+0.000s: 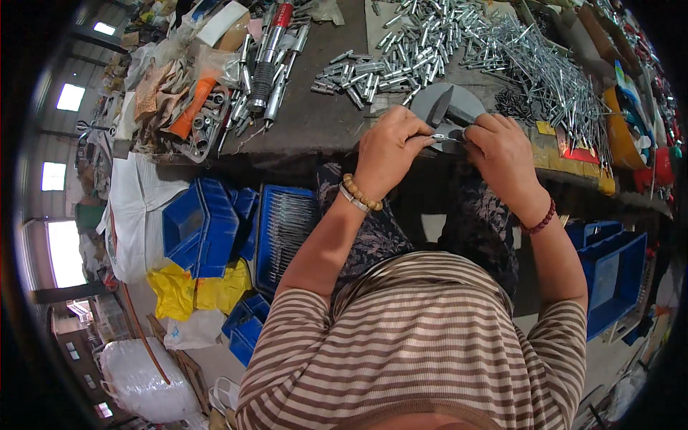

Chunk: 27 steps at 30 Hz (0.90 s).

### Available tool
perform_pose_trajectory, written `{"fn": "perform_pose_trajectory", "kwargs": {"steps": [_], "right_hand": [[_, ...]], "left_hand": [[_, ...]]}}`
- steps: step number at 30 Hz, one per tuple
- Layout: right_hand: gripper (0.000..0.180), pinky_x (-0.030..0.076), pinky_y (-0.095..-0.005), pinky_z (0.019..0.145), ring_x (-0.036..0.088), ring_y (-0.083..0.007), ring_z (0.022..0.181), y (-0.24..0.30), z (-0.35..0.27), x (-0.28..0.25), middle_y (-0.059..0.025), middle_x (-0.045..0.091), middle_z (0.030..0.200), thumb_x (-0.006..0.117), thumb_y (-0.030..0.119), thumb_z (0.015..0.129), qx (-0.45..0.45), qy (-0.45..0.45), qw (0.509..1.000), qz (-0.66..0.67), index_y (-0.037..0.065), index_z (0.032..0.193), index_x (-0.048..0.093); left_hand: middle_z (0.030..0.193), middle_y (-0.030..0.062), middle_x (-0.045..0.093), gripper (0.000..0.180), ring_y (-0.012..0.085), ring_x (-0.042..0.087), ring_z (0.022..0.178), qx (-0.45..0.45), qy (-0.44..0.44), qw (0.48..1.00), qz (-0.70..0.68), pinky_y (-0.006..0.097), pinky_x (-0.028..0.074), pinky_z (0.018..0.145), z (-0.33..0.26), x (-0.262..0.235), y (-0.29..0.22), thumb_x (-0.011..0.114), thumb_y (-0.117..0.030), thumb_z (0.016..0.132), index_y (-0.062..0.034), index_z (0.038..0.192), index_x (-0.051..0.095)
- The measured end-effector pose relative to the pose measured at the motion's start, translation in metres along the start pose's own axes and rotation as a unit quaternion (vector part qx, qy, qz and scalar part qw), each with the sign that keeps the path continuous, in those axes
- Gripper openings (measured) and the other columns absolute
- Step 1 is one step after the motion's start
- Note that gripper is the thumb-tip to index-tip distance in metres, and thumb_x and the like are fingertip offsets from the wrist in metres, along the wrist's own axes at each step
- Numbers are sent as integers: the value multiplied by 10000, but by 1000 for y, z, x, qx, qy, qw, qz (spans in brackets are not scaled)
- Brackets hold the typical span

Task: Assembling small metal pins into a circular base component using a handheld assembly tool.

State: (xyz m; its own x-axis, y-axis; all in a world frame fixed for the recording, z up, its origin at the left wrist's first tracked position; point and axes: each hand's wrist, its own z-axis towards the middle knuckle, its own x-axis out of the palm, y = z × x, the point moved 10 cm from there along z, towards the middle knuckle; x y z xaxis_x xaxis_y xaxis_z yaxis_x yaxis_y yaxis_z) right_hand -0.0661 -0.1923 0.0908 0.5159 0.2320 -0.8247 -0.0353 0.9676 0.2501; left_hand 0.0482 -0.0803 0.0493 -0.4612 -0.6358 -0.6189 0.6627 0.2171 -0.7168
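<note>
My left hand and my right hand meet at the near edge of the workbench. Between their fingertips they pinch a small shiny metal piece. It sits just in front of a grey metal fixture with a dark angled blade. A bead bracelet is on my left wrist and a dark red one on my right. Behind the fixture lies a heap of short silver metal sleeves, and to the right a pile of long thin metal pins.
Hand tools with a red-topped driver and an orange handle clutter the bench's left. Blue plastic crates and a blue tray of rods stand on the floor at left, another blue crate at right. Yellow and white bags lie nearby.
</note>
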Motion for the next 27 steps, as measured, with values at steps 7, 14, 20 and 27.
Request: {"fn": "perform_pose_trajectory", "kwargs": {"steps": [7,14,20,27], "right_hand": [[104,473,-418,776,619,-297,870,-7,3,14,-80,586,833,731,33,740,15,23,999,24,85,817,684],[175,473,-423,781,619,-295,852,-1,-8,-1,-85,582,816,768,50,723,4,-37,998,47,92,878,701],[188,516,-457,764,641,-391,910,-113,-55,-43,-141,659,955,746,102,827,249,-94,963,-52,29,991,690],[208,516,-470,761,644,-386,918,-131,-61,-43,-141,648,956,747,157,839,315,-19,945,-87,31,992,682]], "left_hand": [[906,74,641,120,221,641,860,40,3,997,-61,327,499,765,2,5,-2,779,-41,806,-16,917,740],[916,72,619,131,252,642,894,17,23,998,-58,360,507,772,1,5,2,775,-56,805,-35,924,724],[909,77,622,116,259,647,882,31,13,998,-55,367,508,769,1,3,-2,764,-45,809,-40,922,736],[895,68,611,100,200,625,850,17,12,998,-60,305,488,762,0,3,-1,756,-4,809,4,906,734]]}}
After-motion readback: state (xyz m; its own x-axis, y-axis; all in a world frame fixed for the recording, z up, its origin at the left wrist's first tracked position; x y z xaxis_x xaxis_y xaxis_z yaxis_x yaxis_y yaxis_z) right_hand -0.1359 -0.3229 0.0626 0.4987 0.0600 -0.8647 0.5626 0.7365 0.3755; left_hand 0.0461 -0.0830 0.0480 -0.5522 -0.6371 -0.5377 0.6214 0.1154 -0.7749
